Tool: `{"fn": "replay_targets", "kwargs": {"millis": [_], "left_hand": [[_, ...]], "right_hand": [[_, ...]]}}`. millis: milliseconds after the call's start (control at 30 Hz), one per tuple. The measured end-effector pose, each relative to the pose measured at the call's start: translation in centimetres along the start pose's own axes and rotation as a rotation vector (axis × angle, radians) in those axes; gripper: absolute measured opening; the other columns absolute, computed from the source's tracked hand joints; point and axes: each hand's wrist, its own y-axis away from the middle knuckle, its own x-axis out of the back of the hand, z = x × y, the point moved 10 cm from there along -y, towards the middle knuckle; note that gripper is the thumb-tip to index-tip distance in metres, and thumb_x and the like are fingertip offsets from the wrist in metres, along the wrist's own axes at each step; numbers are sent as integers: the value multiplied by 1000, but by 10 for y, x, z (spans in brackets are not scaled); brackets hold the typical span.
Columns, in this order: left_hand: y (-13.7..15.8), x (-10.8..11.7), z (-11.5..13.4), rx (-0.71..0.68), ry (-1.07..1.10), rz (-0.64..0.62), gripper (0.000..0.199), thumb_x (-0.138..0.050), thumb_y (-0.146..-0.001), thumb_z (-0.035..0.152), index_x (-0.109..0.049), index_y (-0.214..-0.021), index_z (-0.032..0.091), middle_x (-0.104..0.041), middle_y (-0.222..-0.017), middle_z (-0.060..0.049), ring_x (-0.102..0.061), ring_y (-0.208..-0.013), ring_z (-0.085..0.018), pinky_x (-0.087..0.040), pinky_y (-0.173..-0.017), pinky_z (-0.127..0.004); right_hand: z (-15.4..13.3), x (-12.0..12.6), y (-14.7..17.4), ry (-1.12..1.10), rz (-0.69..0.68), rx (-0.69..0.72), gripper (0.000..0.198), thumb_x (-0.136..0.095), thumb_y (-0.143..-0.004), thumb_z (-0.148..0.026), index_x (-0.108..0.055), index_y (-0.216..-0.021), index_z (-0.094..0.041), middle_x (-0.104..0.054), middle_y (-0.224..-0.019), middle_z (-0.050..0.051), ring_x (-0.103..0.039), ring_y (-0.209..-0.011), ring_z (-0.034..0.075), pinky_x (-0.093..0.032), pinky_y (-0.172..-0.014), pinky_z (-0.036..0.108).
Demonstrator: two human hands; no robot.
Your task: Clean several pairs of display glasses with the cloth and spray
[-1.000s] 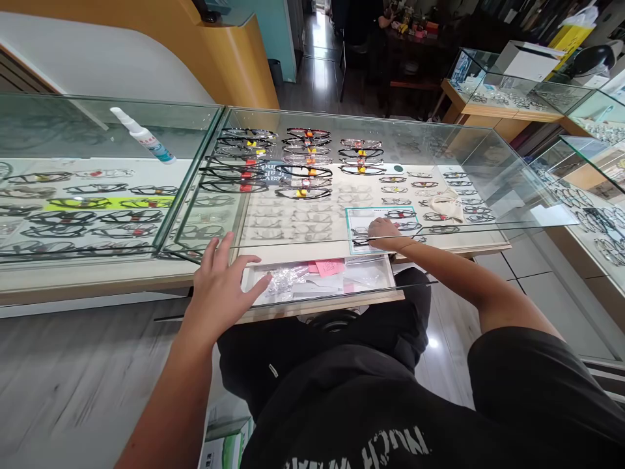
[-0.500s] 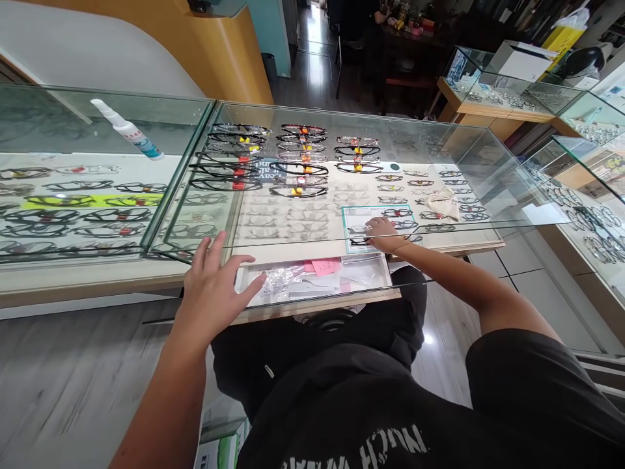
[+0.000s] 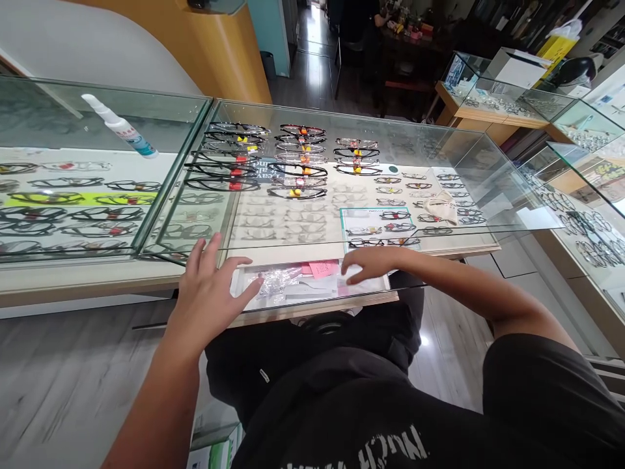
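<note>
My left hand (image 3: 208, 296) is open, its fingers spread near the front edge of the glass display case (image 3: 273, 242). With thumb and fingers apart and nothing visible between them, my right hand (image 3: 371, 262) hovers over the right part of a pulled-out drawer (image 3: 312, 307). Inside that drawer lie clear plastic packets (image 3: 278, 283) and a pink slip (image 3: 323, 268). Just beyond my right hand, several eyeglasses rest on a teal-bordered card (image 3: 347, 225). Rows of eyeglasses (image 3: 297, 170) with coloured tags stand on the glass top.
A white spray bottle (image 3: 122, 129) lies on the left glass case. A beige cloth pouch (image 3: 441, 207) sits towards the right, among more eyeglasses. Other glass cases (image 3: 508, 98) stand at the far right. A person's arm (image 3: 379, 19) shows at a table in the back.
My right hand has drawn back from the eyeglasses on the card, towards me and slightly left, over the drawer. My left hand stays nearly where it was. The view has shifted slightly.
</note>
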Motion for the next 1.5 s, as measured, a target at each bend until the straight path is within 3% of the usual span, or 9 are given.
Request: {"fn": "replay_targets", "kwargs": {"millis": [100, 167, 300, 400, 633, 867, 1100, 1267, 1500], "left_hand": [[1, 2, -6, 64, 30, 15, 56, -70, -95, 58, -68, -139, 23, -11, -188, -19, -2, -174, -54, -30, -130, -82], [0, 2, -7, 85, 45, 15, 60, -70, -94, 60, -67, -142, 24, -11, -188, -19, -1, -174, -54, -28, -132, -81], [-2, 3, -6, 85, 60, 20, 57, -70, -93, 59, -68, -139, 26, -19, -187, -18, -4, -174, -53, -27, -133, -80], [-3, 5, -4, 81, 45, 21, 56, -67, -95, 59, -69, -138, 23, -16, -187, -21, -5, -174, -53, -28, -132, -81], [0, 6, -3, 82, 32, 11, 55, -62, -100, 58, -68, -138, 20, -12, -187, -24, -6, -174, -53, -31, -130, -80], [-1, 7, -3, 61, 35, 34, 54, -63, -99, 58, -68, -137, 20, -15, -186, -25, -7, -174, -53, -35, -128, -80], [-1, 6, -5, 83, 74, 30, 54, -63, -97, 61, -67, -137, 25, -16, -188, -17, -6, -174, -51, -29, -132, -79], [-2, 4, -5, 66, 47, 23, 56, -58, -100, 63, -66, -138, 21, -11, -187, -22, -5, -174, -51, -31, -130, -81], [-1, 6, -3, 65, 57, 35, 55, -58, -100, 62, -67, -137, 21, -15, -187, -20, -8, -173, -53, -32, -129, -81]], "right_hand": [[-61, 36, 25, -235, -108, 256, 32, -68, -105, -47, -82, -121, -24, -84, -123, 5, -76, -114, 22, -55, -99, 33], [-59, 93, 32, -156, 97, 249, 29, -63, -107, -41, -84, -115, -22, -84, -120, 5, -76, -110, 23, -55, -101, 37], [22, 214, 39, 310, 681, -182, 32, -64, -106, -38, -85, -110, -14, -78, -130, 16, -63, -130, 39, -48, -113, 55], [83, 244, 20, 411, 677, -407, 29, -71, -102, -35, -85, -113, -13, -76, -136, 17, -59, -131, 42, -50, -110, 54], [117, 247, -22, 437, 588, -460, 25, -77, -94, -31, -87, -114, -18, -80, -128, 16, -62, -132, 38, -51, -111, 50], [133, 242, -14, 389, 552, -497, 43, -79, -94, -55, -88, -109, -15, -82, -113, 17, -73, -115, 35, -54, -108, 50], [108, 217, 7, 399, 504, -447, 26, -78, -98, -41, -89, -110, -21, -82, -121, 12, -67, -125, 34, -50, -108, 46], [83, 190, 17, 441, 477, -370, 19, -77, -97, -34, -87, -106, -21, -82, -121, 10, -66, -122, 35, -48, -103, 47], [88, 183, 22, 442, 498, -425, 19, -76, -98, -31, -87, -109, -20, -83, -119, 11, -66, -123, 37, -46, -108, 51]]}}
